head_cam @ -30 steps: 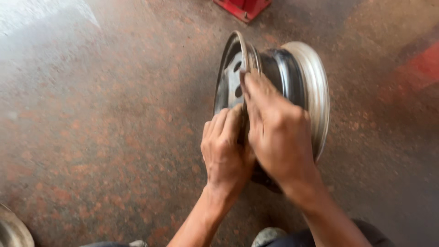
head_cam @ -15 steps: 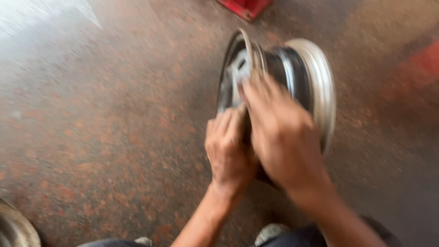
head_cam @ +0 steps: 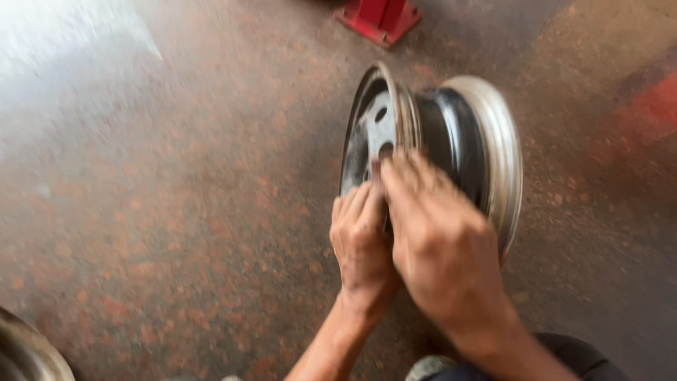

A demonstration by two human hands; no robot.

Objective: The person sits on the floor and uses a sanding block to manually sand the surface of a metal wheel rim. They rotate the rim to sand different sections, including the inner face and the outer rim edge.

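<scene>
Wheel rim (head_cam: 451,148) — bare steel, dark in its barrel and pale on both flanges — stands upright on edge on the speckled reddish-brown floor (head_cam: 176,212), right of centre in the head view, its holed disc face turned to the left. Both forearms come up from the bottom edge of the picture and meet at the rim's near side.

Left hand (head_cam: 363,243) is raised with its back to the camera, wrist straight, its fingers (head_cam: 356,204) held close together and curled over the near flange beside the disc face; they lie on the metal, though blur hides how firmly they grip. Right hand (head_cam: 441,247) sits just beside it and partly over it, palm down on the barrel, its fingers (head_cam: 409,173) stretched forward and only slightly spread — pressed flat on the rim, not closed around anything.

A red metal stand base (head_cam: 381,17) sits on the floor beyond the rim, apart from it. The curved edge of another metal rim (head_cam: 25,353) shows at the lower left corner, well apart from the hands.
</scene>
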